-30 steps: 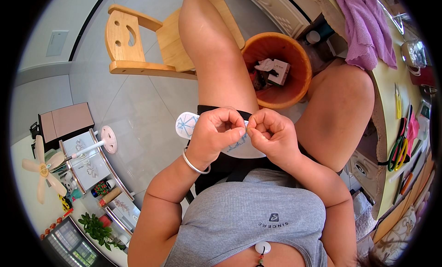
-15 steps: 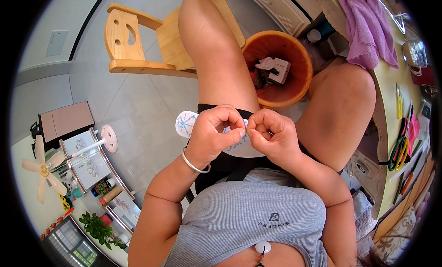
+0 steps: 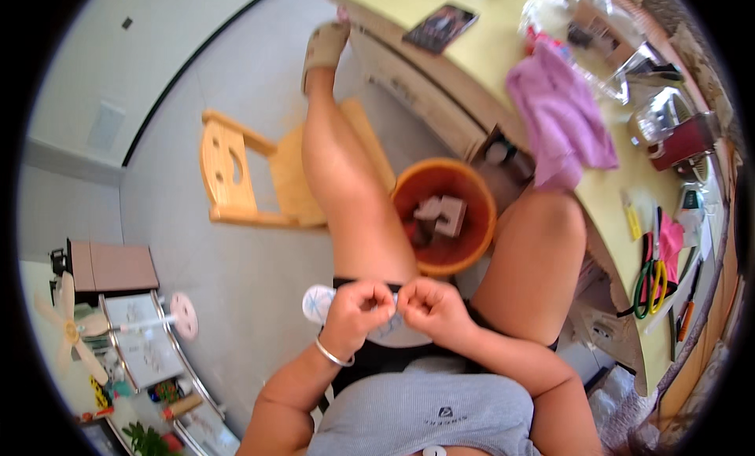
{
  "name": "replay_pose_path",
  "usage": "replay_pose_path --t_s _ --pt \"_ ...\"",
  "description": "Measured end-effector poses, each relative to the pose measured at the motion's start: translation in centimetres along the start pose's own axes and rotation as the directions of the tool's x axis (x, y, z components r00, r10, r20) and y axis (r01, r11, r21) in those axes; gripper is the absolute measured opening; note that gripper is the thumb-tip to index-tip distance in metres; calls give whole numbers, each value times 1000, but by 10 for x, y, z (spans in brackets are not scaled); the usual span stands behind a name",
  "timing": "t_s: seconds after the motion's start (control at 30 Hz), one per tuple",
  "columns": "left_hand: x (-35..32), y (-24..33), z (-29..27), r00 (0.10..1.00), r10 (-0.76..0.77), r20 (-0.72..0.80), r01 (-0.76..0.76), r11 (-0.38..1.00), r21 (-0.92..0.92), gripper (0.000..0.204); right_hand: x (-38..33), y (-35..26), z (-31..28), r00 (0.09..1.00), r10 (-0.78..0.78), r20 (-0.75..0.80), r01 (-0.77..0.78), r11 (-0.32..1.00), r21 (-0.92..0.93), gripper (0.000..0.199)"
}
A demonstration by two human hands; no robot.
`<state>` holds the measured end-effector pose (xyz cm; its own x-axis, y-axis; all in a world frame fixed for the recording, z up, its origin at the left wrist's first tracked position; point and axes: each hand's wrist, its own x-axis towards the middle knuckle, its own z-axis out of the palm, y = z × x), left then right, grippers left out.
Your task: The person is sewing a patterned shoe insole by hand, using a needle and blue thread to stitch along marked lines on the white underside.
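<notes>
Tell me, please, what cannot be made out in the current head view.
All in the head view:
Anything pinched by the left hand or right hand: too small, or covered by the hands.
Whether the white patterned pieces join: the left hand lies between.
Whatever is beneath the white box in the bin: box covers it.
The plant: cut by the lower edge.

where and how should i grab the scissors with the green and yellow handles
Probably best by the handle loops, with the right hand coming down from above and the left, over the edge of the table. The scissors lie flat with their loops toward you, and a pink item crowds their upper right side.
</notes>
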<state>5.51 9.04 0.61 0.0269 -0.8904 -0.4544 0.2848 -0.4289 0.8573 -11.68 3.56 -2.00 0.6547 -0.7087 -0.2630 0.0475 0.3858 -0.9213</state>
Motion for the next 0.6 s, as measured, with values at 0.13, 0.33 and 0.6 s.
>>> replay_pose_path --t_s 0.13,0.33,0.6 --pt "0 -3 1 999 53 9 -53 996 -71 8 -2 -11 2 999 -49 -11 48 996 -71 5" --pt "2 -5 2 995 78 58 -70 990 -125 8 -5 -12 -1 994 -110 -10 108 988 -111 5" --pt "1 -1 5 999 34 28 -30 989 -143 7 -5 -7 -1 999 -33 -32 33 999 4 4"
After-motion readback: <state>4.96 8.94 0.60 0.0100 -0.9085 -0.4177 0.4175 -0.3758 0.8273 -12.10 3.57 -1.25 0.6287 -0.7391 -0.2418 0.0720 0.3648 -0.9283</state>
